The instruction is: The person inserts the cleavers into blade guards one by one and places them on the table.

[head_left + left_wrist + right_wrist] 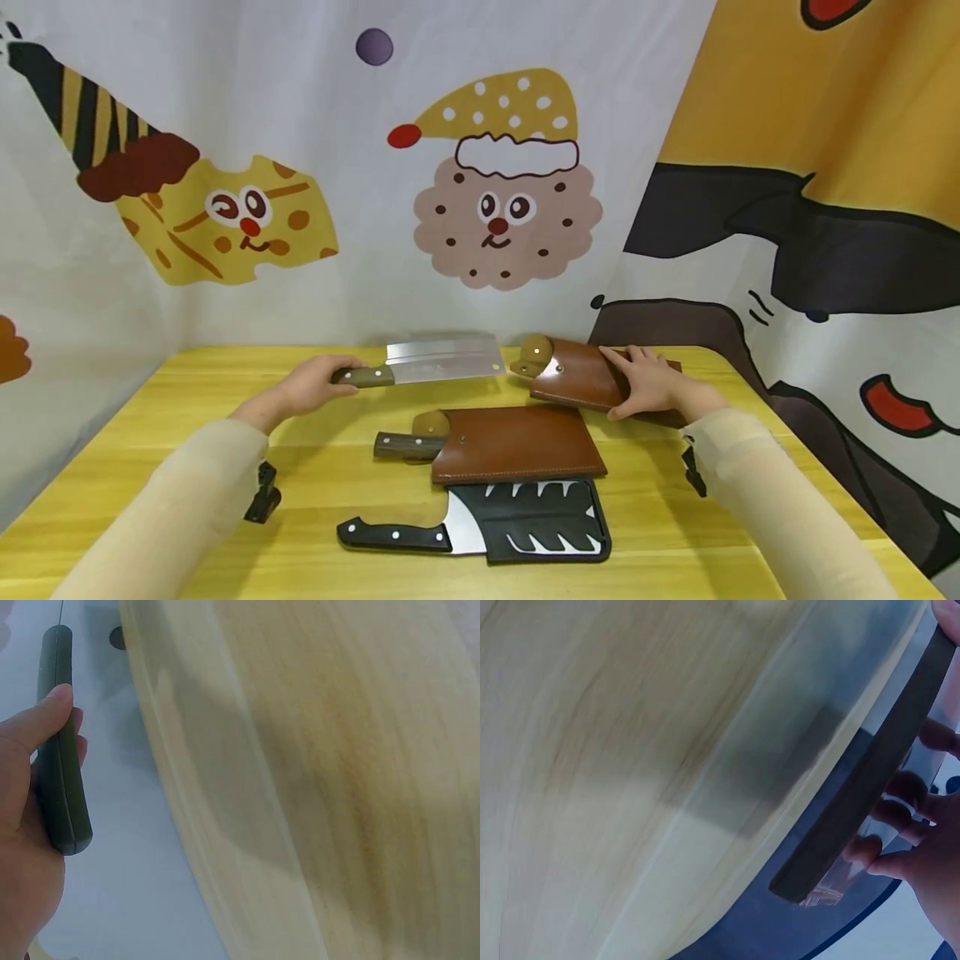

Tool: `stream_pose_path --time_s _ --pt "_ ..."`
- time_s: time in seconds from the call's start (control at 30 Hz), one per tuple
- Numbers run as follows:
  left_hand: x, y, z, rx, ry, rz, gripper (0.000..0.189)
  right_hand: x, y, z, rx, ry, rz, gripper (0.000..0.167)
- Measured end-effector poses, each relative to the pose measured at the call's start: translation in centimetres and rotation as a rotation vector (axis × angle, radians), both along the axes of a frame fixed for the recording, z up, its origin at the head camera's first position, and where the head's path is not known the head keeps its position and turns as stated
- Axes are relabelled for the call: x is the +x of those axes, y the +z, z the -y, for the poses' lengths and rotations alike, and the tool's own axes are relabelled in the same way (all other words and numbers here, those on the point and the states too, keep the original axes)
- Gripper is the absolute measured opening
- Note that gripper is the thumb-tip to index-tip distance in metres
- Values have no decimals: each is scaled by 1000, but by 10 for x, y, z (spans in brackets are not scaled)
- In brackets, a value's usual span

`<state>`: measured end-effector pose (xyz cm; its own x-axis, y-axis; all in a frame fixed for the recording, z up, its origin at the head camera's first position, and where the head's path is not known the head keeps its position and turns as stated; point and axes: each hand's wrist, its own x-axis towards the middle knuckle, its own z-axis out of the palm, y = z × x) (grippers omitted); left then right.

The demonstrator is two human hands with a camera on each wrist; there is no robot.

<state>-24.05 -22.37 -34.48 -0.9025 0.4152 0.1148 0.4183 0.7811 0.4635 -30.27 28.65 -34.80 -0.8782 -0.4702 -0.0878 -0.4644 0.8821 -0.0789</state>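
My left hand [311,385] grips the olive-green handle [61,750] of a bare cleaver [442,360]. Its broad steel blade points right, near the table's back edge. At the right, my right hand [651,385] holds a brown leather knife sheath [573,375] across its body, with thumb and fingers spread to opposite edges. The sheath's snap strap [534,354] hangs at its left end, close to the cleaver's blade tip. In the right wrist view, fingertips [889,862] touch the sheath's glossy side; its dark edge [855,787] runs diagonally. My palm hides part of the sheath.
A second brown leather sheath [517,446] lies mid-table, with a dark wooden knife handle [408,446] sticking out. In front of it lies a black-handled cleaver [397,535] in a black plastic blade guard [547,521]. A cartoon-print curtain [300,83] hangs behind the yellow wood-grain table [247,567].
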Motion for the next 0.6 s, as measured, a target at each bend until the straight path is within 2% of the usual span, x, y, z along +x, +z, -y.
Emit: stream_pose_path --time_s 0.2,0.4,0.6 --pt "-2 2 -3 0 7 -20 34 6 2 9 -8 48 -24 109" --pt "-1 3 -8 5 -19 -56 33 10 4 21 -28 82 -22 108" --pt "0 4 -10 22 -27 -25 35 11 7 26 -33 74 -4 109"
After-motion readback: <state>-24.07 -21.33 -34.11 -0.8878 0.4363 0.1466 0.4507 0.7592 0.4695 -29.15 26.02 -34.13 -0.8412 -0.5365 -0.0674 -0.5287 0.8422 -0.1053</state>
